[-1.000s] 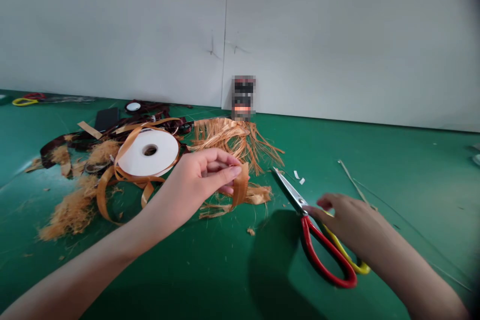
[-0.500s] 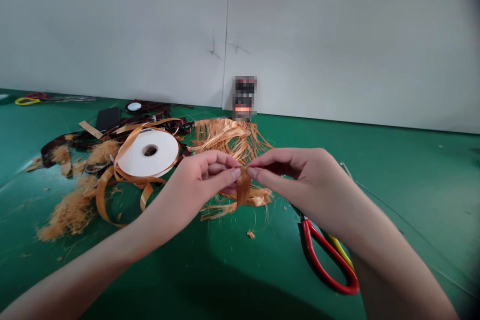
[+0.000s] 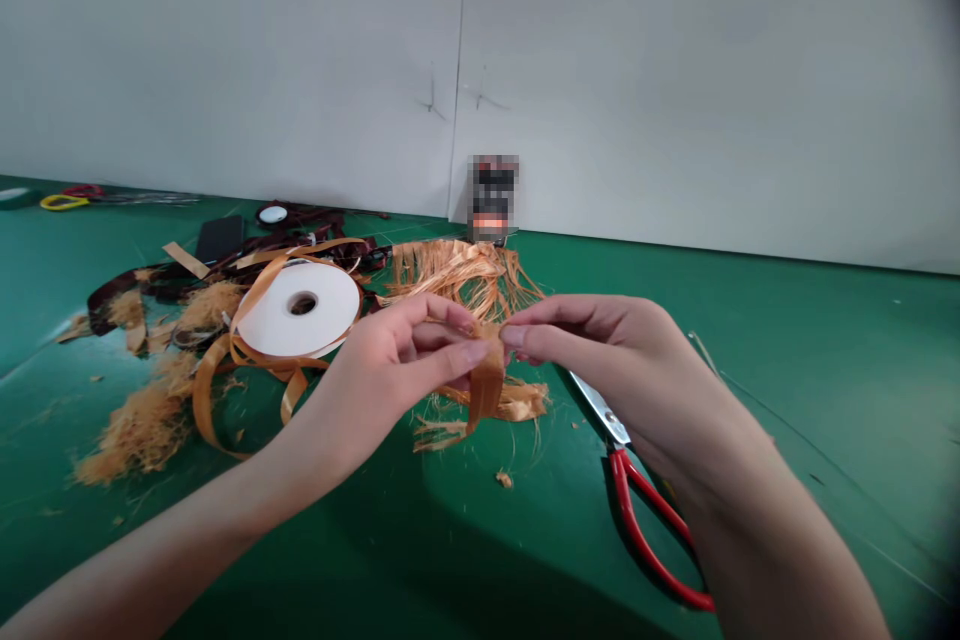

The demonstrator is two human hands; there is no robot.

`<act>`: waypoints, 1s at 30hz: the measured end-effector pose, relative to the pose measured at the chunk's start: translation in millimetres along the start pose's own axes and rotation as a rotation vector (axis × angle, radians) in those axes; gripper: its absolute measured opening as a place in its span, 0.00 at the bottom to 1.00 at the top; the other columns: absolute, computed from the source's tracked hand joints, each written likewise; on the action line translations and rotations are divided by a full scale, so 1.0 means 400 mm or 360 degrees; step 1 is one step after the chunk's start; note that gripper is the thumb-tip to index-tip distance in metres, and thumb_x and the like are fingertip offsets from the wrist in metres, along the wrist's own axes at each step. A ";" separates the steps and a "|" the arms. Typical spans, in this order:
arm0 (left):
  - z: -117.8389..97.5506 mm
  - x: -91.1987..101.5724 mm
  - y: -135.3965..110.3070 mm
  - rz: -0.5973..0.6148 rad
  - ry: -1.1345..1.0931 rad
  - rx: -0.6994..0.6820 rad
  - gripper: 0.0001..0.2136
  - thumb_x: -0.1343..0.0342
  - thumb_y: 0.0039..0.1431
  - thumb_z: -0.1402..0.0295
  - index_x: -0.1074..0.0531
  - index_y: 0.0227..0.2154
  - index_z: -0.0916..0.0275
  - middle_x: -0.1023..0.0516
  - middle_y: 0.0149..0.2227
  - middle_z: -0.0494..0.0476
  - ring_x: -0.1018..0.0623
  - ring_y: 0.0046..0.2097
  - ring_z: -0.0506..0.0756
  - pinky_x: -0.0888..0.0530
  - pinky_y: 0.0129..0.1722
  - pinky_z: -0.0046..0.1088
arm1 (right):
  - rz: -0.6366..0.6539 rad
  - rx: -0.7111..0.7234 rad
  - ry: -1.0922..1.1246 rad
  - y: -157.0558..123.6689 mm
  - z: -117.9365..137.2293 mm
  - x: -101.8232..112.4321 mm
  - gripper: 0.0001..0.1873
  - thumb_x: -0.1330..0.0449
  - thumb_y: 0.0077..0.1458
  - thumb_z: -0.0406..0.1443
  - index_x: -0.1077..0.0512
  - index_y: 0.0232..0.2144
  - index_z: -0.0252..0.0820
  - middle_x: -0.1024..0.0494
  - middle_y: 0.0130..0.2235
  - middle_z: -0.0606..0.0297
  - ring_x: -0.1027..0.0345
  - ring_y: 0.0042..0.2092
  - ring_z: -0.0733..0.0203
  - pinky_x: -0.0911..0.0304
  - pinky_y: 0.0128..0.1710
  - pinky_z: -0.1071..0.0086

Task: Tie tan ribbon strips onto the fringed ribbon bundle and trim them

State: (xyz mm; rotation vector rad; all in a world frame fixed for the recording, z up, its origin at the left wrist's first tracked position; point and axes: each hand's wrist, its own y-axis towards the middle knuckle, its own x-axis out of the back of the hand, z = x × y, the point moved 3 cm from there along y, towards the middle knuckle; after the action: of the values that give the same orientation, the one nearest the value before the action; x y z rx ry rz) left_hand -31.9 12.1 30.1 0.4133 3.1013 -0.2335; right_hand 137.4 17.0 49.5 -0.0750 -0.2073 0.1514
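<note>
Between my two hands, above the green table, is a short piece of orange-brown ribbon (image 3: pixel 487 382) that hangs down in a band with a frayed lower end. My left hand (image 3: pixel 420 345) pinches it from the left between thumb and fingers. From the right, my right hand (image 3: pixel 577 335) pinches its upper edge with thumb and forefinger. Behind and below lies more frayed ribbon (image 3: pixel 525 400). Farther back a bundle of long golden ribbon threads (image 3: pixel 465 270) is spread out. Red-handled scissors (image 3: pixel 626 500) lie under my right forearm, partly hidden.
A white ribbon spool (image 3: pixel 300 315) with loose ribbon loops sits left, beside a heap of fuzzy thread scraps (image 3: pixel 142 420). Dark ribbon (image 3: pixel 112 295) and a black flat object (image 3: pixel 220 238) lie behind. Yellow-handled scissors (image 3: pixel 66 202) are far left. A white wall (image 3: pixel 675 80) bounds the back.
My right hand's fingertips have shifted slightly right and the ribbon band shows wider and turned. The scissors' blades have come into view beside my right wrist. The view has shifted slightly.
</note>
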 end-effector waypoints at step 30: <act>0.035 -0.030 0.016 0.0182 0.0044 0.0316 0.22 0.33 0.46 0.71 0.31 0.45 0.60 0.16 0.29 0.49 0.16 0.37 0.54 0.24 0.39 0.27 | 0.0167 -0.0015 -0.0248 0.006 -0.013 -0.004 0.14 0.33 0.47 0.34 0.28 0.38 0.43 0.18 0.29 0.69 0.24 0.32 0.64 0.29 0.29 0.73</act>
State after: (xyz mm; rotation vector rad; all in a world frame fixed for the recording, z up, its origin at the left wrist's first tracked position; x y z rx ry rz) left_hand -19.0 13.2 15.6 0.5997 3.0783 -0.5407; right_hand 136.8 19.0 43.7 -0.0839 -0.3596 0.2609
